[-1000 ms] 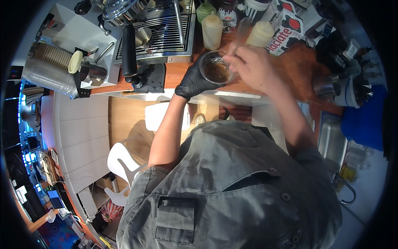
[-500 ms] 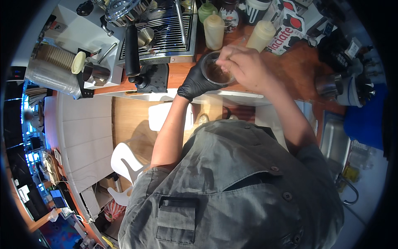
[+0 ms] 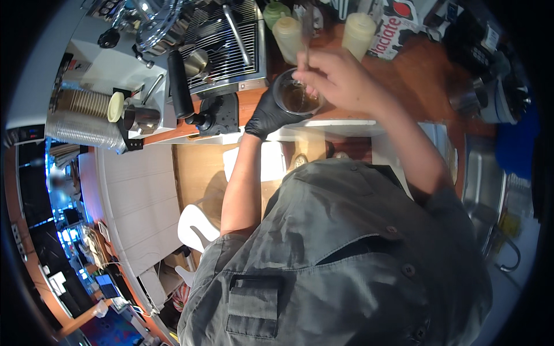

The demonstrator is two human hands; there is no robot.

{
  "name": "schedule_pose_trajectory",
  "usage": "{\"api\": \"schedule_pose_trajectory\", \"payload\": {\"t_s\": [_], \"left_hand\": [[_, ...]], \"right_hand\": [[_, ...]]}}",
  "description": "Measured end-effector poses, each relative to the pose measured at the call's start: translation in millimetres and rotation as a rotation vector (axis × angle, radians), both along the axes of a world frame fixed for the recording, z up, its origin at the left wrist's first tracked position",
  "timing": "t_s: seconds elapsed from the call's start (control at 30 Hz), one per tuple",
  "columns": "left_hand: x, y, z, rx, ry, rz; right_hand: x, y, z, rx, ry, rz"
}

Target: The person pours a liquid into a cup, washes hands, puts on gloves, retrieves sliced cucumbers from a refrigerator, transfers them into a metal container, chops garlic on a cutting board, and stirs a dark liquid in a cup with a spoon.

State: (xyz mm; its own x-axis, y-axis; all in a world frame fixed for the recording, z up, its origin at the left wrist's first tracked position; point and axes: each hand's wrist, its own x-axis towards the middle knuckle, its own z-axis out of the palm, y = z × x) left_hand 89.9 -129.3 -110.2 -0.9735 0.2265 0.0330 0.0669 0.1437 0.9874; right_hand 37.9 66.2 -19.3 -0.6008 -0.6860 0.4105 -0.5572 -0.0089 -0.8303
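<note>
My left hand (image 3: 270,113), in a black glove, is wrapped round a clear plastic cup (image 3: 287,104) from its left side. Brown liquid (image 3: 301,102) lies in the cup, with a glossy surface. My bare right hand (image 3: 340,81) is above the cup's right rim, fingers pinched on a long-handled spoon (image 3: 307,36). Its upper part sticks up past my fingers, blurred, and a thin shaft reaches down into the liquid. The submerged end cannot be made out.
Cream squeeze bottles (image 3: 358,36) and a green-filled one (image 3: 276,14) stand behind the cup, near a printed carton (image 3: 395,32). An espresso machine (image 3: 222,49) with a portafilter (image 3: 180,86) is at left, beside stacked plastic cups (image 3: 86,131). A sink (image 3: 483,179) lies right.
The view has shifted, moving most of the scene a little. My right hand has turned and the spoon's upper part now shows above it. Both hands keep their hold.
</note>
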Motion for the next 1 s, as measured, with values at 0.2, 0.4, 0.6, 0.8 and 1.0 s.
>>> {"api": "schedule_pose_trajectory", "payload": {"t_s": [0.2, 0.4, 0.6, 0.8, 1.0], "left_hand": [[-1.6, -11.6, -8.5, -0.137, 0.068, -0.074], [-1.6, -2.2, -22.1, -0.198, 0.239, -0.016], [8.7, 7.0, -23.7, -0.034, 0.057, 0.077], [4.0, 5.7, -17.4, -0.069, 0.144, 0.022], [9.7, 8.6, -14.2, -0.091, 0.091, 0.089]], "right_hand": [[-46.2, -16.7, 9.2, 0.245, -0.062, 0.063], [-46.2, -25.0, -9.2, 0.258, -0.182, -0.285], [-26.3, -21.0, -10.4, 0.164, -0.263, -0.513], [-17.9, -15.6, 7.1, 0.267, -0.143, -0.142], [0.0, 13.8, 11.2, 0.305, 0.282, -0.079]]}}
